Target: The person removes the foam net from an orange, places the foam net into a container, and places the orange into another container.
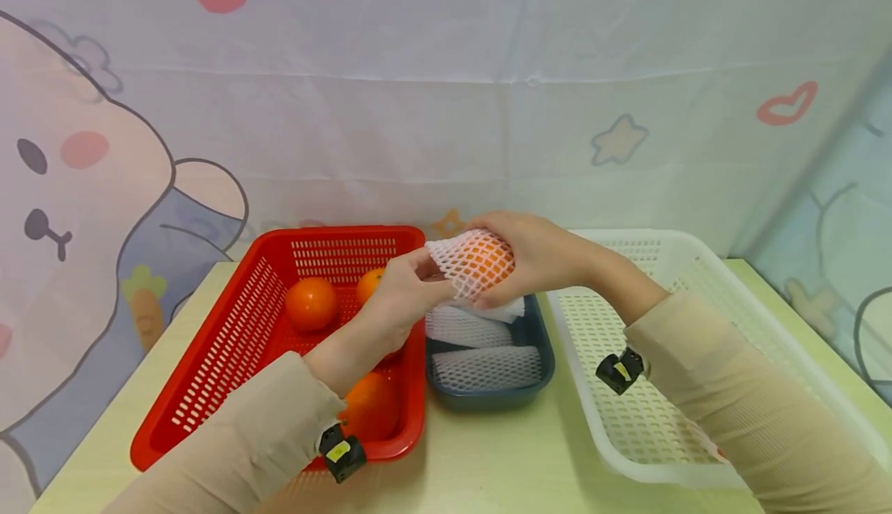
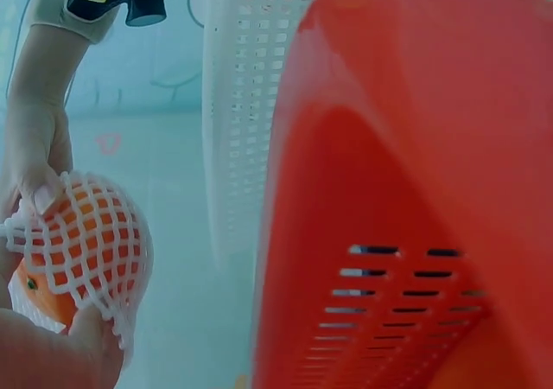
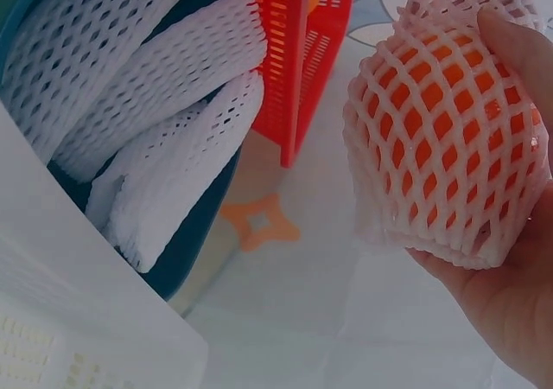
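A white foam net sleeve surrounds an orange, held up above the blue-grey bin. My right hand grips the netted fruit from the right. At the sleeve's left end, my left hand pinches the net's edge between thumb and fingers. Part of the orange shows bare past the net in the left wrist view. In the right wrist view, the net is stretched round the fruit's body. Some of my fingers are hidden behind it.
On the left, a red basket holds several oranges. More flat foam sleeves lie in the middle bin. A white basket stands on the right, under my right forearm. A printed cloth hangs behind the table.
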Action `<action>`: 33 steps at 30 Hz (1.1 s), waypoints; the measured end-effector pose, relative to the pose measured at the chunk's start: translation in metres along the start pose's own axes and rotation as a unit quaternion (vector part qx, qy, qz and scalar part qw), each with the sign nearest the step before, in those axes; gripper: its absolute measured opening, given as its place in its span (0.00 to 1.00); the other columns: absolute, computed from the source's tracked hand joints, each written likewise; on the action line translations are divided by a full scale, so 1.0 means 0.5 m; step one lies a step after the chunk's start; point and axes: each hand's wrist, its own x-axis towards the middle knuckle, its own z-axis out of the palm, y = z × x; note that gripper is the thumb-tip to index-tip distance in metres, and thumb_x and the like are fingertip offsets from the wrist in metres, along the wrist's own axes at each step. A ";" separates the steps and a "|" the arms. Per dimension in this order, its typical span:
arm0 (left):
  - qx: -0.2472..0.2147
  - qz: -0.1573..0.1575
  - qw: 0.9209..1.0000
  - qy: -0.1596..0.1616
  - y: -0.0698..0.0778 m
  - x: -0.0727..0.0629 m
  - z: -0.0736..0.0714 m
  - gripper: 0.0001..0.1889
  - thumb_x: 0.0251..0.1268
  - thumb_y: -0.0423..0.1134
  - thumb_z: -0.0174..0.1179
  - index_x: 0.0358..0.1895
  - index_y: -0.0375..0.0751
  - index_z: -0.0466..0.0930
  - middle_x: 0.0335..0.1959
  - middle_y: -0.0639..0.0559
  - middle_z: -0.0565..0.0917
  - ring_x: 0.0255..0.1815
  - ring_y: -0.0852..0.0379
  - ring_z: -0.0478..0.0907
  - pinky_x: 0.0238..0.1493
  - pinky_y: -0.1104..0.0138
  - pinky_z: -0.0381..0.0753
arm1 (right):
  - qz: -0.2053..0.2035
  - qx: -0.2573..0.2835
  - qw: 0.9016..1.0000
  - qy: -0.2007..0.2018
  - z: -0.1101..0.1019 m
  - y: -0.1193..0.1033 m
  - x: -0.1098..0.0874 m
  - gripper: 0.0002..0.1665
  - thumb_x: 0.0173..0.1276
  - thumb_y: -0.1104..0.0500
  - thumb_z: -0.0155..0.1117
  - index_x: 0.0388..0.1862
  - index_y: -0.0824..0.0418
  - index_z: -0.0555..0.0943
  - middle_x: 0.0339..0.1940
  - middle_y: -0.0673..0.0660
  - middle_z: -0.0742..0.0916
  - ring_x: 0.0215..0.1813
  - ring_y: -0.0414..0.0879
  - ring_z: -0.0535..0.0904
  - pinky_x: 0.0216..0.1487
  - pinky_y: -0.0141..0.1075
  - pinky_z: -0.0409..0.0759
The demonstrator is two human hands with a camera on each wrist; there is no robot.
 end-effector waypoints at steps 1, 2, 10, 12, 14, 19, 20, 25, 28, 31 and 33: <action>0.003 0.005 1.000 0.003 0.000 0.000 0.002 0.23 0.57 0.27 0.59 0.58 0.37 0.72 0.51 0.43 0.77 0.47 0.50 0.74 0.49 0.65 0.78 | 0.001 0.000 1.000 0.002 0.000 -0.001 0.000 0.46 0.43 0.47 0.75 0.60 0.61 0.68 0.46 0.49 0.79 0.41 0.42 0.75 0.38 0.34 0.78; 0.006 0.009 1.000 0.005 0.000 -0.001 0.003 0.23 0.57 0.27 0.59 0.58 0.38 0.72 0.51 0.44 0.77 0.47 0.49 0.74 0.49 0.65 0.78 | 0.001 0.001 1.000 0.004 0.001 -0.001 0.000 0.45 0.43 0.47 0.75 0.60 0.61 0.68 0.45 0.49 0.79 0.40 0.42 0.75 0.38 0.34 0.79; 0.014 0.009 1.000 -0.015 0.009 0.001 0.010 0.23 0.59 0.31 0.59 0.60 0.38 0.69 0.54 0.44 0.75 0.51 0.49 0.73 0.54 0.62 0.76 | -0.004 0.005 1.000 0.020 0.000 -0.009 0.001 0.41 0.44 0.48 0.74 0.56 0.59 0.71 0.41 0.48 0.80 0.38 0.42 0.76 0.35 0.34 0.79; 0.018 0.004 1.000 -0.019 0.013 0.002 0.011 0.24 0.60 0.32 0.59 0.61 0.39 0.67 0.55 0.45 0.74 0.53 0.49 0.72 0.54 0.62 0.75 | -0.007 0.003 1.000 0.028 0.000 -0.011 0.002 0.40 0.43 0.47 0.75 0.55 0.59 0.72 0.40 0.47 0.81 0.37 0.41 0.76 0.35 0.34 0.79; 0.023 -0.001 1.000 -0.019 0.016 0.004 0.013 0.24 0.61 0.33 0.59 0.61 0.39 0.66 0.56 0.46 0.74 0.53 0.49 0.71 0.54 0.62 0.75 | -0.011 0.000 0.999 0.037 0.000 -0.012 0.003 0.39 0.43 0.47 0.75 0.54 0.58 0.73 0.40 0.47 0.81 0.37 0.41 0.76 0.35 0.34 0.79; 0.031 -0.009 0.999 -0.025 0.021 0.007 0.016 0.23 0.61 0.32 0.57 0.60 0.39 0.65 0.55 0.47 0.73 0.51 0.50 0.71 0.51 0.64 0.77 | -0.020 -0.007 0.999 0.047 0.001 -0.017 0.003 0.39 0.42 0.47 0.75 0.53 0.59 0.74 0.39 0.48 0.81 0.37 0.41 0.76 0.36 0.34 0.78; 0.035 -0.011 0.999 -0.026 0.021 0.008 0.017 0.23 0.60 0.31 0.57 0.60 0.39 0.65 0.54 0.47 0.73 0.51 0.50 0.71 0.50 0.64 0.77 | -0.023 -0.008 0.999 0.049 0.001 -0.018 0.003 0.39 0.42 0.47 0.76 0.53 0.59 0.74 0.39 0.48 0.81 0.37 0.41 0.76 0.37 0.34 0.78; 0.054 -0.022 0.998 -0.015 0.021 0.009 0.018 0.25 0.59 0.32 0.58 0.60 0.39 0.64 0.55 0.47 0.72 0.51 0.49 0.70 0.49 0.64 0.77 | -0.037 -0.015 0.998 0.052 0.005 -0.021 0.005 0.38 0.42 0.47 0.76 0.52 0.59 0.74 0.39 0.47 0.81 0.37 0.40 0.76 0.36 0.34 0.78; 0.059 -0.023 0.998 0.000 0.019 0.009 0.017 0.24 0.59 0.33 0.59 0.59 0.39 0.65 0.54 0.48 0.73 0.51 0.50 0.71 0.49 0.64 0.78 | -0.037 -0.014 0.998 0.044 0.006 -0.022 0.006 0.39 0.42 0.48 0.76 0.54 0.59 0.74 0.39 0.47 0.81 0.37 0.40 0.76 0.36 0.33 0.78; 0.058 -0.010 0.998 0.003 0.016 0.010 0.015 0.23 0.59 0.32 0.59 0.58 0.39 0.66 0.53 0.47 0.74 0.50 0.50 0.71 0.48 0.64 0.78 | -0.031 -0.006 0.999 0.030 0.004 -0.022 0.004 0.42 0.42 0.48 0.77 0.57 0.60 0.72 0.42 0.48 0.81 0.39 0.41 0.76 0.37 0.34 0.78; 0.062 0.000 0.998 0.004 0.014 0.011 0.013 0.23 0.58 0.31 0.59 0.58 0.38 0.67 0.53 0.47 0.74 0.49 0.50 0.72 0.47 0.64 0.79 | -0.027 -0.001 0.999 0.019 0.002 -0.022 0.002 0.47 0.42 0.48 0.78 0.60 0.61 0.70 0.44 0.50 0.80 0.41 0.42 0.75 0.39 0.34 0.78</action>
